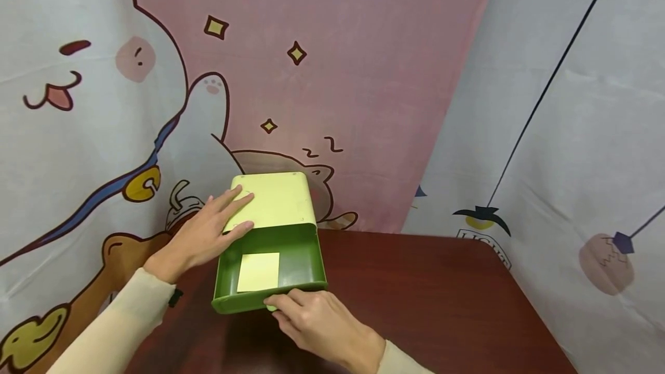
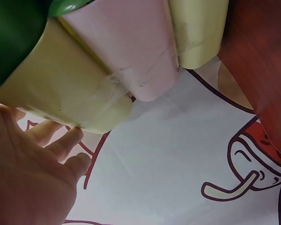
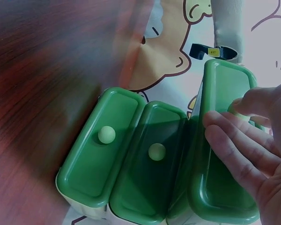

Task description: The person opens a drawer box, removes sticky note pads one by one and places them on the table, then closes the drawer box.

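Note:
A small drawer cabinet with a pale yellow top stands on the table, its top green drawer pulled out. A pale yellow square, like a pad of sticky notes, lies inside that drawer. My left hand rests flat on the cabinet's top with fingers extended. At the drawer's front, my right hand pinches the round knob between thumb and fingers. Two lower drawers, the middle drawer and the bottom drawer, are closed in the right wrist view, each with a round pale green knob.
The cabinet stands on a dark reddish-brown table. Behind it hangs a pink and white cloth printed with cartoon animals. From the left wrist view, the cabinet's side shows a pink middle section between two yellow ones.

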Demonstrator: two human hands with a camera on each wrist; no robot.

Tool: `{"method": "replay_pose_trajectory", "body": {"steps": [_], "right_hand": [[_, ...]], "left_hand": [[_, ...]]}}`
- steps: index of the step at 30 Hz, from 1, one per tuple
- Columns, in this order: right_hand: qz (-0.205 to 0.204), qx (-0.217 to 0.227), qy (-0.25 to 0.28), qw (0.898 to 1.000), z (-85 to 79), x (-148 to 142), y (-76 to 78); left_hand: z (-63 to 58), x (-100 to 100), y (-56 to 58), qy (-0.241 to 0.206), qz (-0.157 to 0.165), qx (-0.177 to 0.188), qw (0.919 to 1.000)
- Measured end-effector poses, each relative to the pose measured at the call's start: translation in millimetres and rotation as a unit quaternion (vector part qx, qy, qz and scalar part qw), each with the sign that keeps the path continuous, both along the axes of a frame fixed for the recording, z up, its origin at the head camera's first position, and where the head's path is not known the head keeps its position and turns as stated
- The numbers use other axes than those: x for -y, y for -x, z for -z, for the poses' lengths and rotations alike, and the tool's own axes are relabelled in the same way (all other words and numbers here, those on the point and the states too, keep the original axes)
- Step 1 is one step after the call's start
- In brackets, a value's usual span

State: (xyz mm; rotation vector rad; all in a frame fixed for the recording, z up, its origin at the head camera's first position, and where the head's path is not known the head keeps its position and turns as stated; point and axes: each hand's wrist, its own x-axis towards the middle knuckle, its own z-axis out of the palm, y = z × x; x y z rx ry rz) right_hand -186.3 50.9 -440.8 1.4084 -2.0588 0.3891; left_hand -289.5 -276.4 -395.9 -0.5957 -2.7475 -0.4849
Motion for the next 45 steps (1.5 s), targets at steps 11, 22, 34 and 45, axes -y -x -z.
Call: {"method": "replay_pose_trajectory", "body": {"steps": [11, 22, 34, 45], "right_hand": [[-0.007, -0.029, 0.002, 1.000, -2.2, -0.4, -0.3], [-0.017, -0.059, -0.004, 0.998, -0.6, -2.6, -4.2], [-0.012, -0.026, -0.029, 0.999, -7.1, -10.6, -6.6], [-0.054, 0.029, -0.027, 0.998, -29.6, -17.8, -2.3]], "left_hand": [[-1.7, -1.6, 0.1, -0.008, 0.002, 0.009, 0.9999], [-1.6, 0.0, -1.8, -0.009, -0.001, 0.012, 0.9999], [-1.5, -2.6, -3.0, -0.001, -0.005, 0.015, 0.9999], [1.3, -0.9, -2.0, 0.025, -0.006, -0.003, 0.9997]]}}
